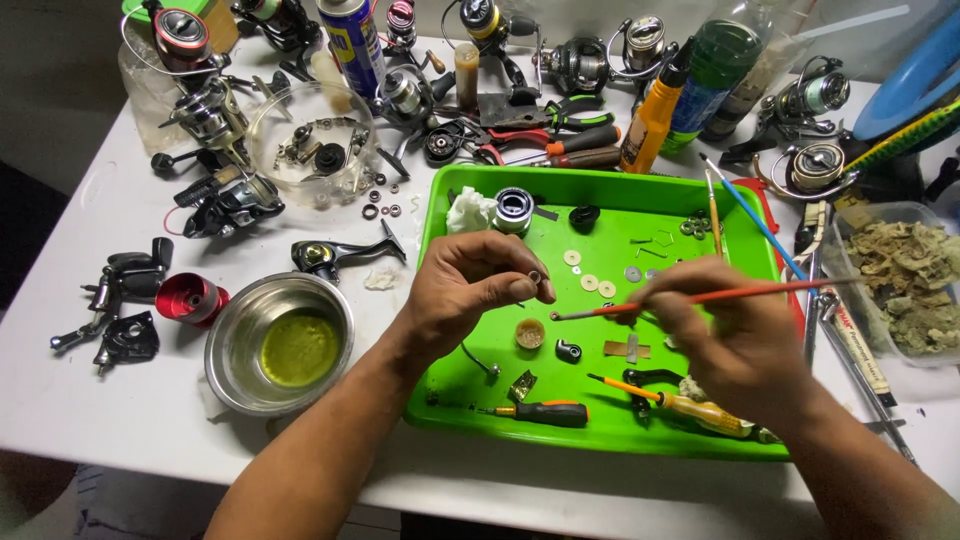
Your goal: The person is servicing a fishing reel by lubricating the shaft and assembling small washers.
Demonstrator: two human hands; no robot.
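Over the bright green plastic tray [455,400], your left hand [470,285] pinched a small metal ring [534,277] upright so the thin orange-handled brush [700,297] gripped in your right hand [730,335] could reach it.

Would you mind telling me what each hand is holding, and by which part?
The left hand pinches a small metal ring by its rim between thumb and fingertips. The right hand holds a thin orange brush around mid-handle, tip toward the ring.

left hand [470,285]: palm-down, fingers curled, thumb and forefinger pinched together
right hand [725,330]: just right of the left hand, fingers closed in a pen grip
forearms: angled inward
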